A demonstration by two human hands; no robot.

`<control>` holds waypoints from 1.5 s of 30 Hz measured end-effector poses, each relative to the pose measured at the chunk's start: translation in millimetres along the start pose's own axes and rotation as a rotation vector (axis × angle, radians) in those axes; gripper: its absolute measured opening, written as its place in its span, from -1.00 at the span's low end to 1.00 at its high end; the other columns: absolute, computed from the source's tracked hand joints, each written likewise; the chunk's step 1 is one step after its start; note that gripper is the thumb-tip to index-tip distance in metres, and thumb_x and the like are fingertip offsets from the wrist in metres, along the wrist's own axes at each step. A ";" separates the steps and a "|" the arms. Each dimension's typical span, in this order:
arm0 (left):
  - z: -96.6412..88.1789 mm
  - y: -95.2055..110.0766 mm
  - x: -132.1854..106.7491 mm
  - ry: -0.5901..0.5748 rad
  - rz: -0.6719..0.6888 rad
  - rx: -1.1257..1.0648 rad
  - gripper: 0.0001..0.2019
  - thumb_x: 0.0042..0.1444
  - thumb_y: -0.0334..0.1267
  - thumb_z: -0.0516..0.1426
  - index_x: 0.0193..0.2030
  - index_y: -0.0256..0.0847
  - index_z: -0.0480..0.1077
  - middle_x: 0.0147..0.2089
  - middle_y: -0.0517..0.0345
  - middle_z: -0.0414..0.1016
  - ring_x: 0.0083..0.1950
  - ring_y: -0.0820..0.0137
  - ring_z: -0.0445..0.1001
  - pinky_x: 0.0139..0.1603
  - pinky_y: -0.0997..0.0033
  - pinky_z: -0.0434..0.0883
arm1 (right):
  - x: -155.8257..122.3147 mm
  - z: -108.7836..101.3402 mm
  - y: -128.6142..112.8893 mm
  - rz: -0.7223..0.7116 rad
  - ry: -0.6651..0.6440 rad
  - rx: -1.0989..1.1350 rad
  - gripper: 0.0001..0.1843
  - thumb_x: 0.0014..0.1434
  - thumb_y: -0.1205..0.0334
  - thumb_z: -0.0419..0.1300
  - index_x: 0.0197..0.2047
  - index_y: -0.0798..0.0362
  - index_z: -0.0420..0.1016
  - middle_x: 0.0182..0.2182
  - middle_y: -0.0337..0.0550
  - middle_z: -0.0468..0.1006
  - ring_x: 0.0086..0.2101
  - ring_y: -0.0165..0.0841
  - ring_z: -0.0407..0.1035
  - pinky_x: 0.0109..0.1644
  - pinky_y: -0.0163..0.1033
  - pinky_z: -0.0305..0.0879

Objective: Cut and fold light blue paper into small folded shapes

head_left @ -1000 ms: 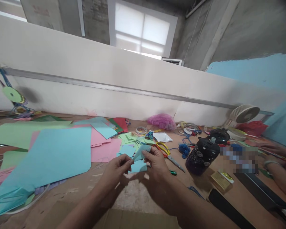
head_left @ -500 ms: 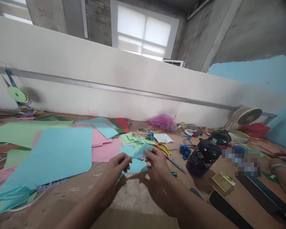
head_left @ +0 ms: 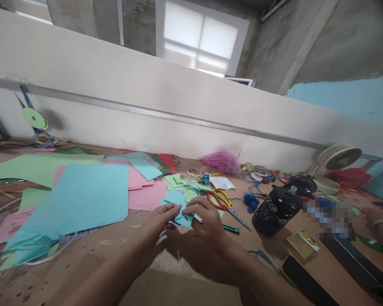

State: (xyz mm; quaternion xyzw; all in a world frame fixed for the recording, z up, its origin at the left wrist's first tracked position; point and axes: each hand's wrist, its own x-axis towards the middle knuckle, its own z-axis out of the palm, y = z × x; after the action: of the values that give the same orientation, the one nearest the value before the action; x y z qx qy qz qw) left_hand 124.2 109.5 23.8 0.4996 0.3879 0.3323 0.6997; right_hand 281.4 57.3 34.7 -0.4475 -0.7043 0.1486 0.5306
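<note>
A small piece of light blue paper [head_left: 188, 218] is bent between my two hands, just above the table. My left hand [head_left: 166, 216] pinches its left side with thumb and forefinger. Curled over its right side, my right hand [head_left: 206, 219] grips it, with the fingertips partly hiding it. Behind my hands lie more light blue paper pieces [head_left: 175, 196] and green paper scraps [head_left: 178, 180]. Scissors with red and yellow handles [head_left: 238, 217] rest just right of my right hand, near a green tool [head_left: 231, 229] like a pen or cutter.
Large blue sheets [head_left: 92, 195] and pink sheets [head_left: 148, 197] cover the left side. A dark jug [head_left: 276, 210], a gold box [head_left: 301, 246] and a black phone-like object [head_left: 306, 280] stand or lie at right. Another person's hand [head_left: 381, 223] shows at the far right.
My hands have come closer together and slightly lower. My right fingers have curled over the blue paper, which stood up as a larger flap before. The view has shifted slightly.
</note>
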 end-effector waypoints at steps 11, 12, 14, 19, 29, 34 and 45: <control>-8.7 6.1 20.0 0.030 -0.006 -0.090 -0.69 -0.15 -0.05 0.30 -0.42 -0.19 0.34 -0.50 0.27 0.33 -0.48 0.48 0.30 -0.45 0.51 0.25 | 9.5 -6.3 11.3 0.090 -0.062 0.153 -0.81 0.08 0.30 0.26 -0.22 -0.15 0.57 -0.17 -0.16 0.52 -0.06 -0.22 0.38 0.04 -0.11 0.31; -8.4 6.4 18.7 0.035 -0.004 -0.092 -0.69 -0.14 -0.04 0.30 -0.42 -0.18 0.34 -0.50 0.27 0.32 -0.49 0.48 0.30 -0.45 0.51 0.25 | 9.6 -6.0 10.7 0.097 -0.071 0.168 -0.81 0.06 0.30 0.29 -0.23 -0.15 0.58 -0.17 -0.16 0.52 -0.07 -0.21 0.38 0.03 -0.11 0.32; -7.7 7.5 16.0 0.015 0.009 -0.071 -0.69 -0.12 -0.02 0.29 -0.41 -0.18 0.35 -0.48 0.26 0.34 -0.47 0.47 0.31 -0.44 0.51 0.25 | 10.4 -5.5 8.6 0.116 -0.080 0.181 -0.79 0.00 0.30 0.34 -0.26 -0.16 0.59 -0.19 -0.17 0.53 -0.10 -0.21 0.40 0.01 -0.10 0.32; -8.2 8.3 11.3 -0.044 0.008 0.004 -0.68 -0.11 0.00 0.29 -0.40 -0.19 0.37 -0.42 0.21 0.38 -0.42 0.46 0.32 -0.42 0.52 0.27 | 14.3 -5.0 2.3 0.153 -0.075 0.168 -0.88 -0.06 0.24 0.38 -0.39 -0.15 0.58 -0.25 -0.17 0.54 -0.17 -0.20 0.40 -0.03 -0.08 0.30; 2.2 10.8 -6.3 0.019 -0.078 -0.064 -0.75 -0.06 -0.06 0.27 -0.30 -0.09 0.39 -0.25 0.21 0.34 -0.25 0.42 0.25 -0.42 0.58 0.26 | -0.8 1.5 -2.8 0.404 0.003 0.240 -0.84 -0.11 0.24 0.34 -0.39 -0.06 0.48 -0.44 -0.24 0.47 -0.34 -0.28 0.32 -0.29 -0.22 0.22; 5.8 15.2 -9.3 -0.006 -0.119 -0.090 -0.76 -0.06 -0.09 0.26 -0.28 -0.11 0.39 -0.31 0.23 0.33 -0.31 0.44 0.27 -0.43 0.57 0.26 | -11.4 5.0 -3.7 0.492 0.046 0.317 -0.73 -0.14 0.27 0.35 -0.31 -0.05 0.42 -0.49 -0.26 0.42 -0.36 -0.28 0.32 -0.38 -0.26 0.21; 3.8 12.3 8.7 0.053 0.029 0.039 -0.68 -0.17 -0.01 0.32 -0.46 -0.22 0.40 -0.50 0.21 0.35 -0.46 0.45 0.30 -0.51 0.52 0.23 | 0.6 4.4 11.5 0.416 0.056 0.289 -0.80 0.00 0.18 0.31 -0.33 0.01 0.38 -0.39 -0.23 0.43 -0.39 -0.37 0.31 -0.34 -0.28 0.29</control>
State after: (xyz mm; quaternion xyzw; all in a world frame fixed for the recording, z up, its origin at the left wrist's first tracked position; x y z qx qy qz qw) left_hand 130.7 118.7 34.5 0.5097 0.4054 0.3478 0.6745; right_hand 283.0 65.3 25.5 -0.5061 -0.5539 0.3412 0.5663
